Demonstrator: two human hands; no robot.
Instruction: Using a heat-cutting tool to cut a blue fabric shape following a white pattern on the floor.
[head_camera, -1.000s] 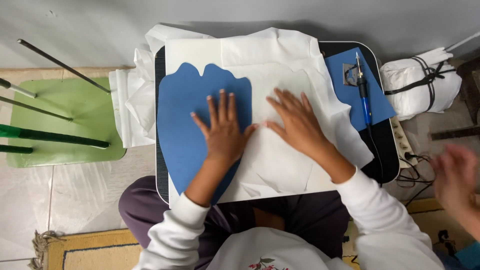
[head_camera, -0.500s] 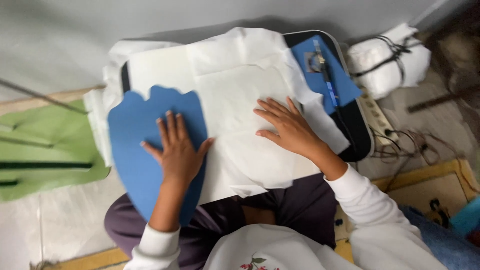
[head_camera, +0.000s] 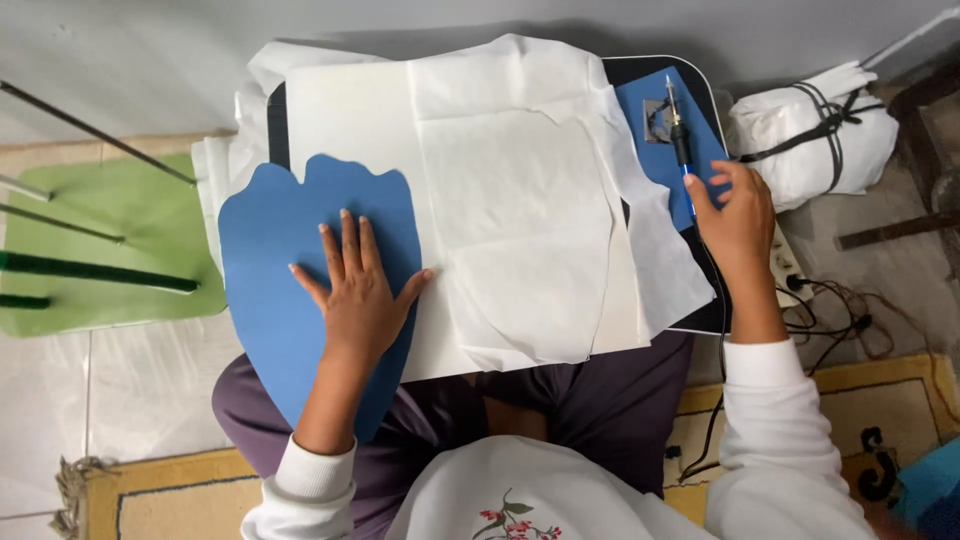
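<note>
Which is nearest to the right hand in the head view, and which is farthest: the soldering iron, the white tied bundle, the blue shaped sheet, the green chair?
Measured from the right hand:
1. Soldering iron, at its fingertips, on the small blue pad.
2. White tied bundle, just beyond, on the floor.
3. Blue shaped sheet, across the board, under the left hand.
4. Green chair, at the far edge.

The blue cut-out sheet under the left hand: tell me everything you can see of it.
The blue cut-out sheet is a flat, matte piece, like foam or felt, plain blue. Its top edge is cut in wavy lobes; its sides curve down to a narrower lower end. It lies flat on the left part of the lap tray, overlapping the white paper, with its lower end hanging over the person's lap. The left hand rests palm down on it, fingers spread. The right hand is away from it.
</note>
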